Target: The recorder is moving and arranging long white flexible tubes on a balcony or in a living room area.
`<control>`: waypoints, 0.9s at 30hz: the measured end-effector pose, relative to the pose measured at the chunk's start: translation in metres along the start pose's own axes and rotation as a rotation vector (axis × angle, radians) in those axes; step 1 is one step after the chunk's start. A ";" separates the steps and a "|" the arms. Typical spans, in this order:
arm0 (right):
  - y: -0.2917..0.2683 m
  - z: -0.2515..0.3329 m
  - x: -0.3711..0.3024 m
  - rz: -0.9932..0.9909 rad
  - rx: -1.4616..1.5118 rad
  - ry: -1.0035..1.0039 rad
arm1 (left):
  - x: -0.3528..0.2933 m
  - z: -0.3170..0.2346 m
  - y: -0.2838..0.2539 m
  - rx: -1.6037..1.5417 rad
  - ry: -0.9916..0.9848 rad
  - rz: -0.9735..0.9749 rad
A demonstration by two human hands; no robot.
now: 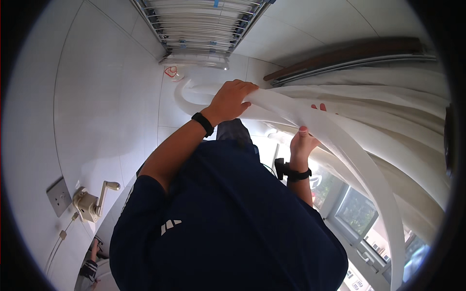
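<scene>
A long, smooth white band [361, 165] runs across in front of me, curving down at the right. Its left end bends back in a loop low near the floor tiles. My left hand [230, 101] is closed over the band's upper part, back of the hand up, thumb at the lower edge. Farther right, my right hand [303, 141] holds the band from below, with the thumb on the near side and fingertips showing past the far edge. Most of its fingers are hidden behind the band. Pale cream curtains [403, 140] hang close behind and beside the band.
A metal folding rack [204, 29] stands ahead, with a clear container with a red rim [174, 72] near its base. A hand crank [94, 201] and a wall socket [59, 196] are on the left wall. Windows [357, 208] lie at lower right. Another person [90, 269] is at lower left.
</scene>
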State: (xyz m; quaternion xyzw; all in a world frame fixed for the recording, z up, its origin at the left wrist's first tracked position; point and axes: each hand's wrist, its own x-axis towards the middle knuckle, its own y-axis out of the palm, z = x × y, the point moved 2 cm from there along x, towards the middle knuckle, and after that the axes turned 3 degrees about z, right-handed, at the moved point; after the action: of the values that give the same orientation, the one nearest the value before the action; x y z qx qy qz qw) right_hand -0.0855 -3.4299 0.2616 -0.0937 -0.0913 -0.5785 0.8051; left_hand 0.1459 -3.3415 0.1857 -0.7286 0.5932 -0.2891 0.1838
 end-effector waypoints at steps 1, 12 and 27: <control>-0.009 -0.012 0.020 0.064 -0.013 0.007 | 0.013 0.013 0.010 -0.004 -0.080 0.009; -0.076 -0.089 0.263 -0.293 0.058 -0.013 | -0.001 0.112 0.046 0.223 -0.709 -0.151; -0.133 -0.297 0.298 0.160 -0.484 0.393 | -0.374 0.032 0.172 -0.573 -1.657 -0.347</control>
State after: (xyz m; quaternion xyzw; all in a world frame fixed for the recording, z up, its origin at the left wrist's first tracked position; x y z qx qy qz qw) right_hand -0.1067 -3.8204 0.0571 -0.1759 0.2140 -0.5255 0.8044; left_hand -0.0124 -3.0204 -0.0204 -0.8011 0.2011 0.4656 0.3180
